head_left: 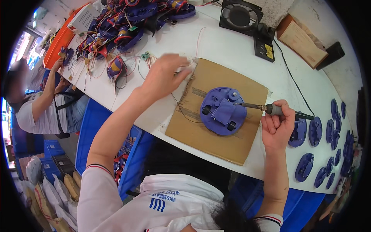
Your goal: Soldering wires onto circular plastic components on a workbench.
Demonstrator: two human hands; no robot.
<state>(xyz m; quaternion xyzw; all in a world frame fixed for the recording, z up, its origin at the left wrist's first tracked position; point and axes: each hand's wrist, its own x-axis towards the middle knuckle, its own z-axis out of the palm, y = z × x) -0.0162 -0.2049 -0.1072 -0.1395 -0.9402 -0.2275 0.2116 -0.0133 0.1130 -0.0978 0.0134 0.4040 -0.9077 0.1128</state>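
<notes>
My right hand (279,125) is closed round the handle of a soldering iron (273,109). The iron's tip reaches left to a round purple plastic base (222,123) with small black wheels, and touches or hovers just over it; I cannot tell which. Under the base lies a flat piece of brown cardboard (216,149). My left hand (166,73) is raised over the cardboard's far left edge, its fingers stretched and apart, with no held thing visible. Below that hand, a thin dark wire (179,103) runs to the base.
A heap of wired purple, red and yellow parts (127,29) covers the table's far left. A small black fan (240,16), a soldering stand (264,44) and a carton (301,40) stand at the back. Several purple bases (305,166) lie right. Another person (42,100) works at left.
</notes>
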